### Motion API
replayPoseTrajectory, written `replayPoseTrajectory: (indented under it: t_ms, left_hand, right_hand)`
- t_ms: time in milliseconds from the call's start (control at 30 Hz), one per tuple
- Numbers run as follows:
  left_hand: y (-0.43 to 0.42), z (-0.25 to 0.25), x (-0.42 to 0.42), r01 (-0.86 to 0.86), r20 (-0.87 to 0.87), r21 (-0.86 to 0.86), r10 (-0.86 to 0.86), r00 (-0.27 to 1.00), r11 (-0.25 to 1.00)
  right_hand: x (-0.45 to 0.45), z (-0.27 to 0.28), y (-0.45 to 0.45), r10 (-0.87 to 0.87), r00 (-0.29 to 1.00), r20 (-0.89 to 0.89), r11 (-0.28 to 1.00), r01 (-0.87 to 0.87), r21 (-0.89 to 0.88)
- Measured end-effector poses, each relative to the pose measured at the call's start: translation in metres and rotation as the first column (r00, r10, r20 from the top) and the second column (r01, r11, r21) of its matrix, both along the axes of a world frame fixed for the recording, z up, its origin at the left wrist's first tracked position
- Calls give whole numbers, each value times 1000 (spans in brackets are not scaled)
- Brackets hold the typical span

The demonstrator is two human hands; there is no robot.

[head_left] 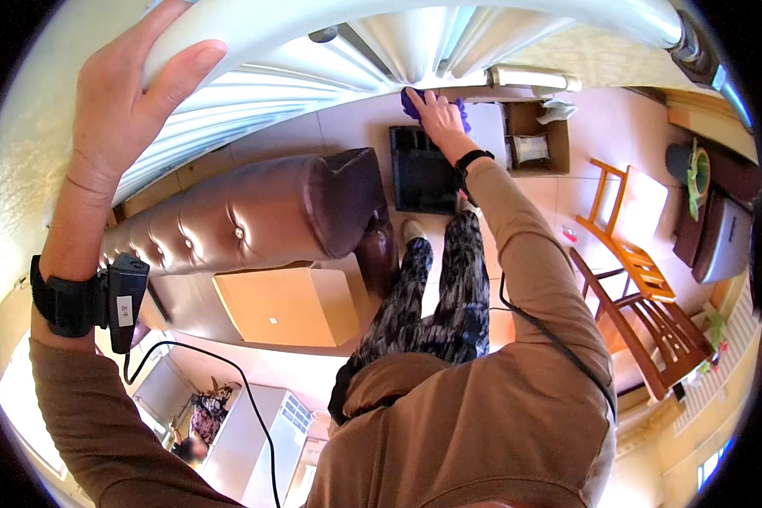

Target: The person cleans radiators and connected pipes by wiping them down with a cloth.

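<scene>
At the upper left, the left hand (123,106) grips the white rail (262,27), but its fingers, except the thumb, are mostly cut off by the view's edge. Near the lower edge of the white ribbed panel (262,89), the right hand (443,121) lies upon the purple cloth (410,103), partly covering it; its palm is hidden, so I cannot tell if it grips

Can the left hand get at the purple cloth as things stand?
Probably not as is: the left hand is on the white pipe, well apart from the purple cloth, and the right hand covers part of that cloth.
</scene>
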State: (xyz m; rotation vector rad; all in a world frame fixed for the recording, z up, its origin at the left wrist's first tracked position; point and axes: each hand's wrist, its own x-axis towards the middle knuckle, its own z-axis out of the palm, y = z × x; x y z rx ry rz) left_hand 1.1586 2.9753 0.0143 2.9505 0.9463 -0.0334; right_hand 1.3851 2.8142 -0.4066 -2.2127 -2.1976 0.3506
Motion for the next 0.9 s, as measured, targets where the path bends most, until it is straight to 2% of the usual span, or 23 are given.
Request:
replayPoseTrajectory:
  t_ms: [67,167,233,300,333,467,533,567,633,733,833,900]
  left_hand:
    - [1,-1,-1,24,3,49,-24,1000,998]
    - [0,0,0,-19,-3,-11,19,1000,1000]
    - [2,-4,-3,14,12,86,-15,1000,996]
    - [-3,-1,3,-15,7,23,15,1000,1000]
    - [-5,1,5,-50,-1,-38,50,999,998]
    - [-8,3,11,-32,22,-58,34,999,998]
    - [-9,5,12,-47,5,-89,47,999,995]
    - [-9,4,11,-49,6,-87,50,999,995]
    - [-6,1,8,11,7,24,-11,1000,1000]
    - [-7,2,10,-44,-12,-13,44,999,999]
    - [-6,2,7,-47,-21,-12,46,999,999]
    - [-4,-2,4,-32,8,5,32,999,999]
  right_hand:
    - [-4,1,2,-26,1000,15,999,26,-28]
    - [-12,1,10,-84,996,10,994,85,-66]
    - [-11,2,9,-118,993,-5,989,117,-89]
    - [-13,1,13,-143,989,-30,979,137,-151]
    - [-14,1,13,-172,983,-61,977,162,-141]
    - [-16,2,12,-181,983,-28,971,174,-166]
    - [-16,-6,11,-132,991,-11,983,130,-126]
    - [-15,-4,13,-130,991,-11,984,127,-124]
    - [-13,-1,14,-149,989,-5,979,146,-144]
    - [-12,5,14,-168,985,-46,974,159,-159]
    - [-15,2,9,-202,977,-62,976,196,-99]
    - [-11,9,17,-188,980,-59,976,179,-123]
